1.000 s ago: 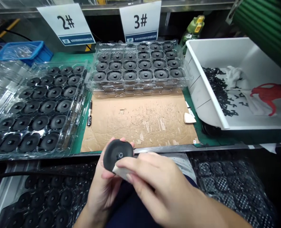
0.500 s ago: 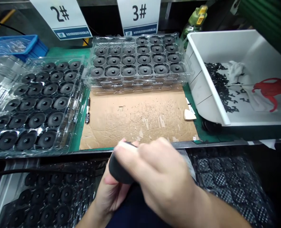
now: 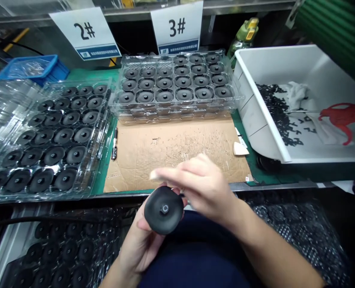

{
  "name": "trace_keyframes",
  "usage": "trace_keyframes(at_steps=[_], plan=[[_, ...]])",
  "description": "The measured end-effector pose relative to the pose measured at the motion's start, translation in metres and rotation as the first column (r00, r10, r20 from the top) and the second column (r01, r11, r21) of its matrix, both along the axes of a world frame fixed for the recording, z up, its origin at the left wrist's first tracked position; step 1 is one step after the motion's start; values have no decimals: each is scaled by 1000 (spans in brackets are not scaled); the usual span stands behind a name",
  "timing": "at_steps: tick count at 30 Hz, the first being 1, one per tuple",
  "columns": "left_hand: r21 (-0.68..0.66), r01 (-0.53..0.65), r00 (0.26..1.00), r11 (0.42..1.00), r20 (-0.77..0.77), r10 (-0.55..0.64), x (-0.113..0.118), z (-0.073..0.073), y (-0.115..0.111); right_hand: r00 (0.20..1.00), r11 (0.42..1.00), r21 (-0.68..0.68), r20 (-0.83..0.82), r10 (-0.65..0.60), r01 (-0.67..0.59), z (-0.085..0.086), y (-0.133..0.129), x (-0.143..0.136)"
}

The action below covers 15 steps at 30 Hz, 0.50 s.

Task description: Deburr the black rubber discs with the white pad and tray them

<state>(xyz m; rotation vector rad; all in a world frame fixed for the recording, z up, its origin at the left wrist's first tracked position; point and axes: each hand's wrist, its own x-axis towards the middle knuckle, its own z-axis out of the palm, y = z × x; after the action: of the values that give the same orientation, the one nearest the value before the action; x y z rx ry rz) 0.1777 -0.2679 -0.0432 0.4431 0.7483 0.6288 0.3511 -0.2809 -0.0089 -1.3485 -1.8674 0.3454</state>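
Observation:
My left hand (image 3: 141, 244) holds a round black plastic disc (image 3: 155, 217) at its edge. The disc has a small raised hub at its centre and its face is turned up toward me. My right hand (image 3: 206, 188) is just above and to the right of the disc, with a finger stretched out to the left and its tip blurred. Whether its lower fingers touch the disc's far edge is hard to see. Behind both hands lies a worn cardboard sheet (image 3: 165, 156) on the green bench top.
Clear trays of similar discs stand at the left (image 3: 101, 138) and at the back (image 3: 177, 105). A white bin (image 3: 261, 120) at right holds small black pieces and a red-handled tool (image 3: 344, 116). A black marker (image 3: 114, 145) lies beside the cardboard. More trays (image 3: 60, 252) sit below the bench edge.
My right hand has lifted off the disc's face and moved up and back, its finger straightening. The disc has tilted so that its face now shows. The camera view has shifted slightly.

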Motion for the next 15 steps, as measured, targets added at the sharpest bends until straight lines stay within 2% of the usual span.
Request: trace_keyframes(at_steps=[2, 3, 6, 8, 9, 11, 13, 14, 15], plan=[[-44, 87, 986, 995, 150, -79, -4, 2, 4, 981, 981, -75, 84, -174, 180, -23, -5, 10], [-65, 113, 973, 991, 211, -97, -6, 1, 6, 972, 967, -123, 102, -212, 224, -37, -9, 12], [-85, 116, 943, 990, 323, -82, -12, -2, 9, 978, 946, -249, 65, -197, 207, -81, -23, 10], [-87, 123, 928, 989, 362, -84, -13, -4, 8, 979, 940, -272, 71, -193, 205, -97, -29, 7], [-83, 126, 925, 989, 370, -87, -13, -4, 7, 976, 936, -274, 77, -206, 219, -97, -30, 5], [-80, 128, 932, 989, 352, -92, -11, -3, 6, 963, 925, -267, 66, -262, 270, -79, -28, 3], [-67, 105, 946, 992, 313, -78, -8, -1, 4, 940, 918, -222, -18, -340, 328, -45, -24, -2], [-54, 92, 954, 994, 291, -73, -6, -1, 4, 922, 920, -175, -110, -372, 351, -27, -22, -6], [-41, 79, 961, 996, 269, -65, -5, 0, 5, 912, 932, -115, -195, -362, 345, -10, -22, -13]])
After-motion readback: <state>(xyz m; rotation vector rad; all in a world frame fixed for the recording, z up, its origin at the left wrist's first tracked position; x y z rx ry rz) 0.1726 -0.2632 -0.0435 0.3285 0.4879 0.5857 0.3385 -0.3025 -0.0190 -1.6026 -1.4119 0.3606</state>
